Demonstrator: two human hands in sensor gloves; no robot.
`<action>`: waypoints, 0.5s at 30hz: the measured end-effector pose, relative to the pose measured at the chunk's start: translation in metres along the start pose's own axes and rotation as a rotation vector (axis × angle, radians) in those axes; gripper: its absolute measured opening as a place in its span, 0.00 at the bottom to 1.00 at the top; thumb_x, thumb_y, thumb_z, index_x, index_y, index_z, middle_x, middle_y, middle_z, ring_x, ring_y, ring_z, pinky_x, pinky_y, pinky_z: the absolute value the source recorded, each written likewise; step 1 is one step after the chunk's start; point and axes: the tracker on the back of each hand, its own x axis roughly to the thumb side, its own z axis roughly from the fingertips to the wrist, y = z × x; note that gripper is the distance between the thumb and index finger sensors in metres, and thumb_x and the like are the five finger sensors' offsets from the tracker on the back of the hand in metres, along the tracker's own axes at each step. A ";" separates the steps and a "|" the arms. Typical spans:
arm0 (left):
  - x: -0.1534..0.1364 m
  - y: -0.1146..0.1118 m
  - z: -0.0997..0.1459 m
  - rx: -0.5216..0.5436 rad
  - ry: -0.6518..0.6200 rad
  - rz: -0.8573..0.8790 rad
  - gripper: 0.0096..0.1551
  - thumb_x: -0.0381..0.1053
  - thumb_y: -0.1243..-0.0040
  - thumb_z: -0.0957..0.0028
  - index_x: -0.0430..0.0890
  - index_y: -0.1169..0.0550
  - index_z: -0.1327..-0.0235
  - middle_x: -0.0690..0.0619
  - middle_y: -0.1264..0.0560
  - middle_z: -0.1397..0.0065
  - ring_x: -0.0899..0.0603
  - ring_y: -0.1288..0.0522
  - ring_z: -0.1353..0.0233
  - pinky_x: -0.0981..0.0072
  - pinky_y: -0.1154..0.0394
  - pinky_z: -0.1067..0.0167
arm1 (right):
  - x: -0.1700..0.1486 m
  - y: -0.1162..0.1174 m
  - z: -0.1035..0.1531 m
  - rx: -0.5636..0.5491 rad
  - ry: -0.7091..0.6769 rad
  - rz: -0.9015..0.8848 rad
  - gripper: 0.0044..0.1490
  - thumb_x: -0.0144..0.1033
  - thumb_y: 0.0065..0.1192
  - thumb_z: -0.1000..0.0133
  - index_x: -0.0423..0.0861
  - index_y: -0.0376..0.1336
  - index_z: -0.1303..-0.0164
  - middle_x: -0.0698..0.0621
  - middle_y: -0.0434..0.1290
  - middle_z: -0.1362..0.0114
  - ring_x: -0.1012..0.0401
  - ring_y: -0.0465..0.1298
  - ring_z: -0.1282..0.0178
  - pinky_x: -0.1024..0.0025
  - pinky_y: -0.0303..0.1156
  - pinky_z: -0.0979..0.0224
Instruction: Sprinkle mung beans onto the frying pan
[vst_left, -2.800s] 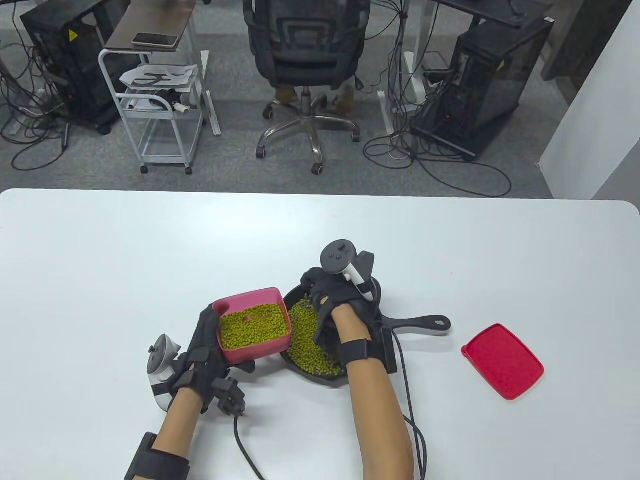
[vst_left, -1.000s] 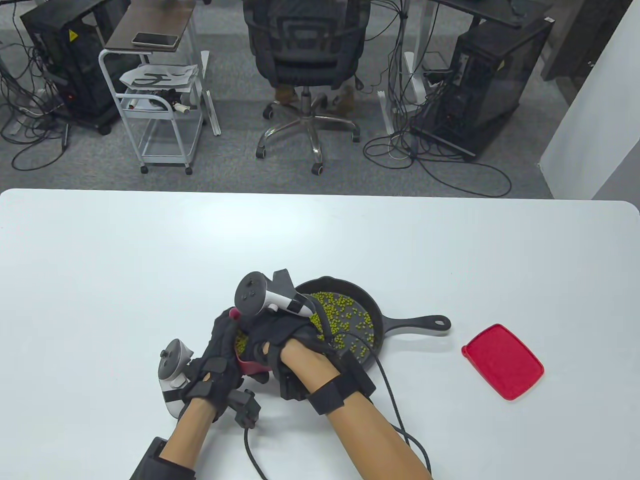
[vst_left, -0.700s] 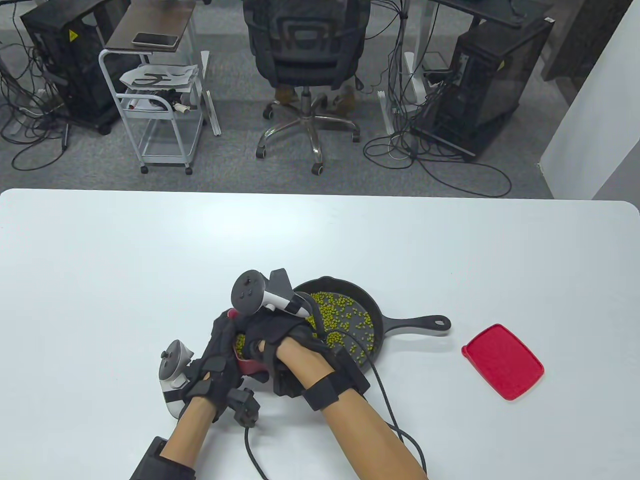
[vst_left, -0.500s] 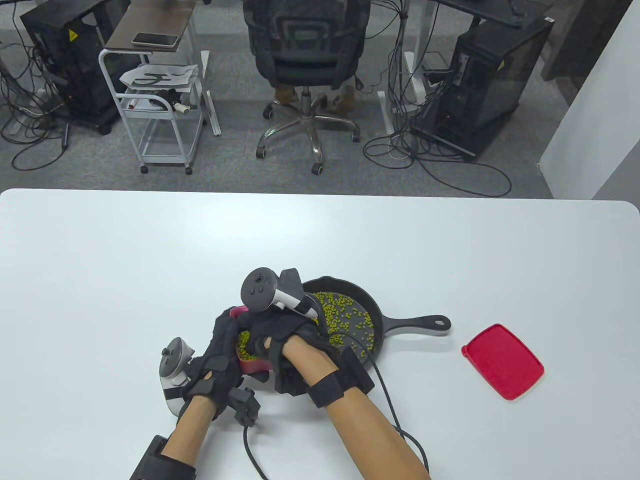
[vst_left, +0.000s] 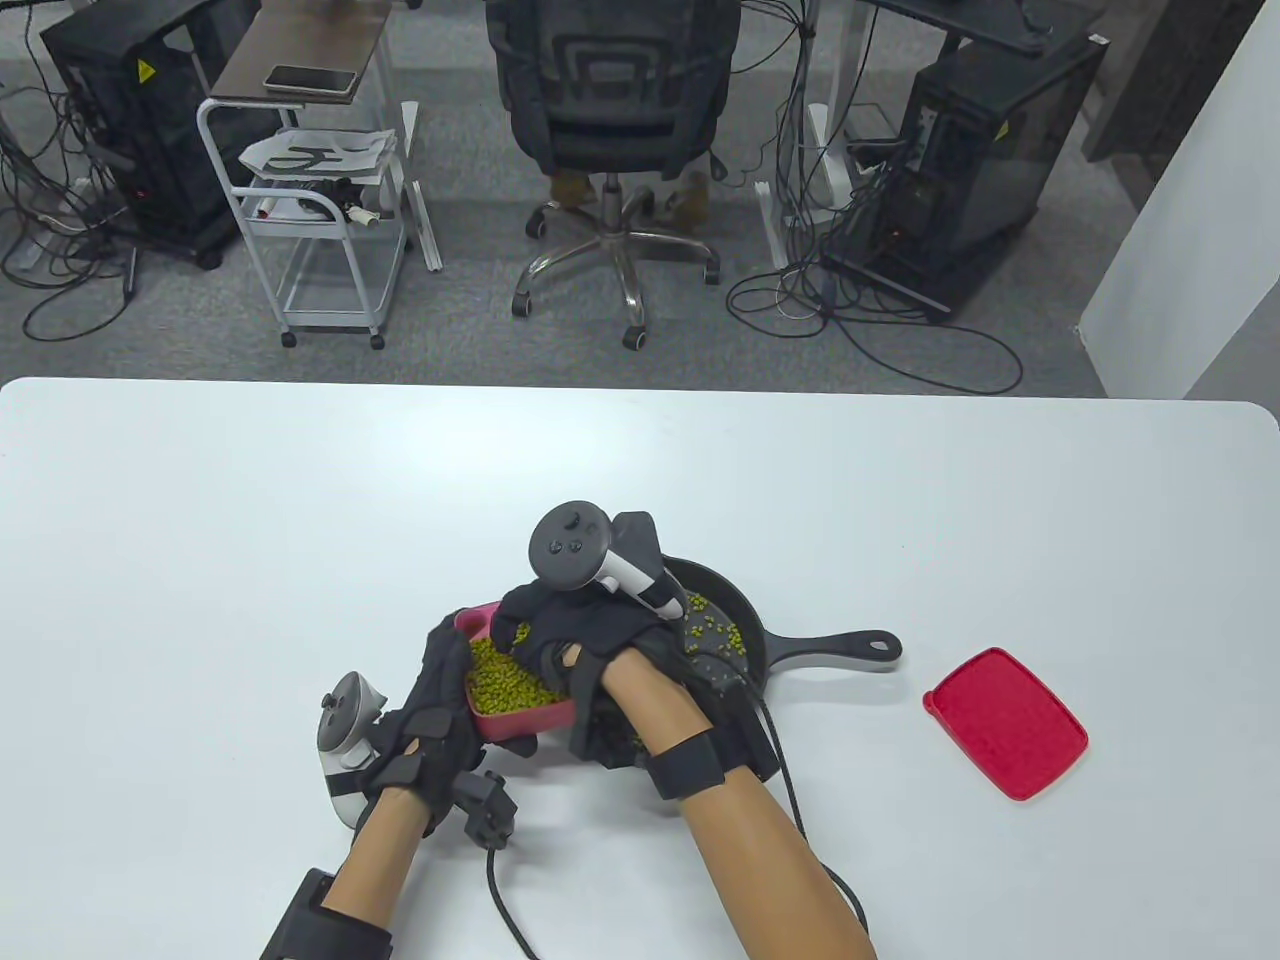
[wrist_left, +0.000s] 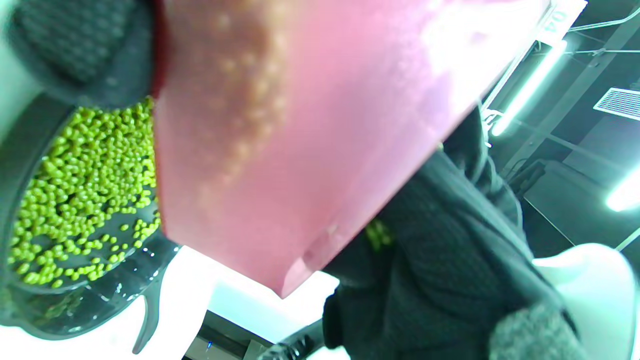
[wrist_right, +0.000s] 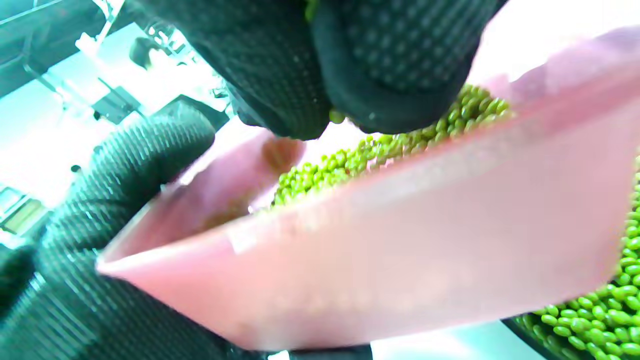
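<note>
The mung beans (vst_left: 505, 682) are heaped in a pink container (vst_left: 520, 715) that is gripped from its left side by the left hand (vst_left: 430, 715) and held just left of the frying pan (vst_left: 745, 625), where a scatter of beans (wrist_left: 80, 200) already lies on the black base. The right hand (vst_left: 580, 640) is curled over the container's far rim, its fingertips (wrist_right: 350, 75) bunched together directly above the heap; a bean or two shows between them, but how much is pinched cannot be told. For the step to go well, the pinch should be kept closed until it is over the pan's bare patches, and the beans released gradually by rubbing the fingertips. The container should be kept level and close to the pan so that stray beans fall inside. A red lid (vst_left: 1005, 722) lies well apart to the right on the white table (vst_left: 300, 520).
</note>
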 end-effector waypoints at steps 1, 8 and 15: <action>0.000 0.001 0.000 0.005 0.002 0.000 0.48 0.77 0.60 0.42 0.54 0.56 0.19 0.35 0.46 0.19 0.31 0.22 0.42 0.49 0.15 0.60 | -0.002 -0.004 0.001 -0.015 -0.002 -0.018 0.24 0.23 0.78 0.47 0.49 0.72 0.41 0.42 0.75 0.31 0.42 0.80 0.51 0.72 0.85 0.61; 0.001 0.008 -0.001 0.026 0.008 0.010 0.48 0.77 0.61 0.42 0.54 0.56 0.19 0.35 0.46 0.19 0.31 0.22 0.42 0.49 0.15 0.60 | -0.039 -0.046 0.011 -0.139 0.066 -0.130 0.24 0.23 0.78 0.47 0.49 0.72 0.40 0.42 0.74 0.31 0.42 0.80 0.50 0.72 0.85 0.61; 0.001 0.014 -0.004 0.044 0.013 0.028 0.48 0.77 0.61 0.42 0.54 0.56 0.19 0.35 0.46 0.19 0.31 0.22 0.41 0.49 0.15 0.59 | -0.093 -0.043 -0.002 -0.179 0.224 -0.091 0.24 0.24 0.77 0.46 0.50 0.71 0.40 0.42 0.73 0.30 0.42 0.79 0.48 0.72 0.85 0.59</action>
